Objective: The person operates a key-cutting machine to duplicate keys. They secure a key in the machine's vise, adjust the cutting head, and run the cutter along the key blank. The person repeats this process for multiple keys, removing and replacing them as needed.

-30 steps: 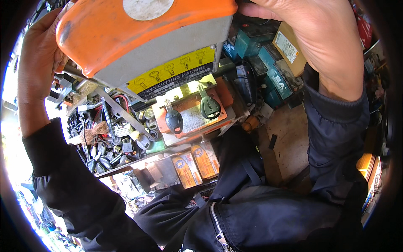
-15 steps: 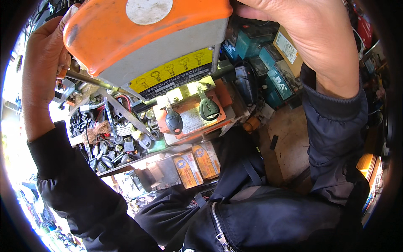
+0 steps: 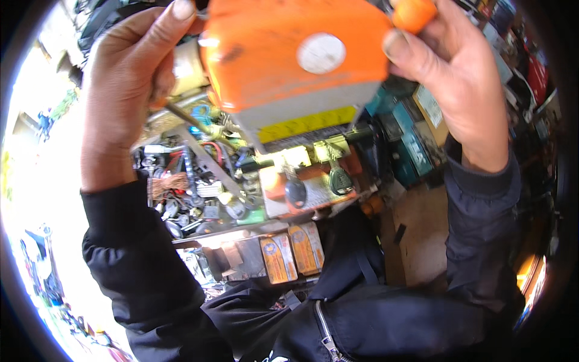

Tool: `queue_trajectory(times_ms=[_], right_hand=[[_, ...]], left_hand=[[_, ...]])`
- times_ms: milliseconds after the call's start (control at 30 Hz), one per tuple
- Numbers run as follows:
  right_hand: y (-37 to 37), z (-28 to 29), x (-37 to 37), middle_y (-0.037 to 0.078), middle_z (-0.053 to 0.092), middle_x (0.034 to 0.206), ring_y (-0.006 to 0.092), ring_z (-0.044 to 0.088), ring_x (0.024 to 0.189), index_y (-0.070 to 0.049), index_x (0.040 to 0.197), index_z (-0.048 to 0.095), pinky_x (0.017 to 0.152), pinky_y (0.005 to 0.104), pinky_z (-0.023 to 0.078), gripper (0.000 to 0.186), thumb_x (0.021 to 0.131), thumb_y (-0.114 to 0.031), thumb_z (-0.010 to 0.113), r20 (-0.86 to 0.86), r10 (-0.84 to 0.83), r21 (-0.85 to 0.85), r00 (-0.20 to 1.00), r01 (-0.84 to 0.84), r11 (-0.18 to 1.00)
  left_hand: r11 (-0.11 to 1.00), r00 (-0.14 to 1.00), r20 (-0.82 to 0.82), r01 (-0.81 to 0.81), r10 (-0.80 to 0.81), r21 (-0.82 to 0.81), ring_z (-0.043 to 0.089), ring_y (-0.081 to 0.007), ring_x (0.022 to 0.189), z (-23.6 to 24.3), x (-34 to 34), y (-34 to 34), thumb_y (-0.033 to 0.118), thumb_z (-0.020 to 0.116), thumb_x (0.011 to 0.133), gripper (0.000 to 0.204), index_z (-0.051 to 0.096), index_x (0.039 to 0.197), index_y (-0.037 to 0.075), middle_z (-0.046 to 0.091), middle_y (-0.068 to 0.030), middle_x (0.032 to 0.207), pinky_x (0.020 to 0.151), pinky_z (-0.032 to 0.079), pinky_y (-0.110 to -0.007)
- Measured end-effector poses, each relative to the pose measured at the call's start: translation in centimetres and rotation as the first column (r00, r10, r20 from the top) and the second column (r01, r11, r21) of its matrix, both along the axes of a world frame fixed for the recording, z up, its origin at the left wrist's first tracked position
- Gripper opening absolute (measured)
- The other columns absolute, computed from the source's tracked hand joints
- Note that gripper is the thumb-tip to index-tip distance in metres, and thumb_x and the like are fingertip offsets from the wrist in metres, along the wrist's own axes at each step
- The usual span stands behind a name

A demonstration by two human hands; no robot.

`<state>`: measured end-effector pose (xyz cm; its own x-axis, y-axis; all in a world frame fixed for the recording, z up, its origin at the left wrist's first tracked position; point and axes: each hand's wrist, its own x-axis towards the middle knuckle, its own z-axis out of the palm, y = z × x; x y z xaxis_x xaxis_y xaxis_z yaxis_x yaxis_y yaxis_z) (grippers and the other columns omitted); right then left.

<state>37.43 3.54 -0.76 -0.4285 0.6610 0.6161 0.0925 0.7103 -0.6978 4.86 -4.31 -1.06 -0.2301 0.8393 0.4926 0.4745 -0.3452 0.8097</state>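
An orange and grey key cutting machine [image 3: 271, 54] stands before me, a yellow label across its front. Two black-headed keys, a left key [image 3: 295, 193] and a right key [image 3: 341, 180], sit side by side in its clamps, heads toward me. At the machine's right side, my right hand [image 3: 467, 90] is closed around an orange knob [image 3: 414, 15], thumb beside the cover. My left hand [image 3: 123, 90] is at the left side with fingers curled and thumb against the cover's edge; what they grip is hidden. A metal rod [image 3: 190, 117] runs below those fingers.
Left of the machine, a bench tray holds a jumble of key shells [image 3: 211, 211], wires and tools. Two orange and white boxes [image 3: 278, 259] lie below its front edge, near my legs. Teal boxes [image 3: 413, 148] and a brown carton [image 3: 428, 111] are stacked at right.
The machine and both hands sit further right in the picture, and more of the cover's top shows. The orange knob in my right hand has come into sight. Both keys remain in the clamps.
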Motion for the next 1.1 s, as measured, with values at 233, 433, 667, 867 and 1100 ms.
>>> queue_trajectory(times_ms=[233,433,667,867,1100], right_hand=[[1.5,-0.1,0.4,0.015,0.061,0.134,0.0203,0.061,0.120,0.006,0.146,0.046,0.106,0.0328,0.046,0.062,0.096,-0.016,0.075,-0.059,0.272,-0.122,0.961,-0.277,0.953],[1.3,-0.3,0.3,0.016,0.059,0.137,0.0219,0.057,0.126,0.007,0.147,0.044,0.109,0.0337,0.043,0.069,0.096,-0.025,0.076,-0.045,0.220,-0.072,0.974,-0.223,0.972],[1.6,-0.9,0.8,0.019,0.059,0.137,0.0252,0.057,0.128,0.006,0.150,0.043,0.107,0.0345,0.046,0.074,0.094,-0.028,0.078,-0.040,0.223,-0.033,0.974,-0.224,0.974],[-1.6,-3.7,3.2,0.017,0.058,0.140,0.0258,0.059,0.125,0.003,0.151,0.042,0.106,0.0381,0.047,0.074,0.094,-0.029,0.076,-0.108,0.091,-0.170,0.990,-0.109,0.979],[-5.5,-9.1,5.5,0.012,0.060,0.138,0.0223,0.058,0.125,0.002,0.142,0.051,0.107,0.0367,0.046,0.064,0.090,-0.017,0.082,-0.184,0.282,-0.530,0.942,-0.336,0.778]], left_hand=[[0.952,0.827,0.505,0.303,-0.246,-0.034,0.064,-0.0117,0.083,-3.6,0.4,-0.1,0.026,0.057,0.106,0.033,0.069,0.120,-0.002,0.069,-0.0079,0.102,0.074,0.060,-0.028],[0.955,0.913,-0.300,0.225,-0.275,-0.192,0.069,-0.0214,0.108,-7.4,-0.7,4.8,0.016,0.058,0.098,0.038,0.065,0.131,-0.003,0.072,-0.0126,0.121,0.096,0.052,-0.033],[0.968,0.786,-0.600,-0.008,-0.149,-0.251,0.071,-0.0338,0.089,-5.4,-1.9,6.1,0.018,0.060,0.096,0.024,0.072,0.106,0.000,0.073,-0.0218,0.096,0.081,0.054,-0.041],[0.668,0.626,-0.771,-0.623,0.114,-0.407,0.070,-0.0430,0.084,-9.4,-3.6,-2.0,0.036,0.071,0.083,0.034,0.072,0.086,0.002,0.071,-0.0218,0.084,0.073,0.056,-0.050],[0.858,0.792,-0.603,-0.374,0.097,-0.354,0.064,-0.0493,0.090,-14.9,-5.6,-3.4,0.019,0.078,0.073,0.035,0.069,0.100,-0.002,0.068,-0.0265,0.090,0.077,0.054,-0.051]])
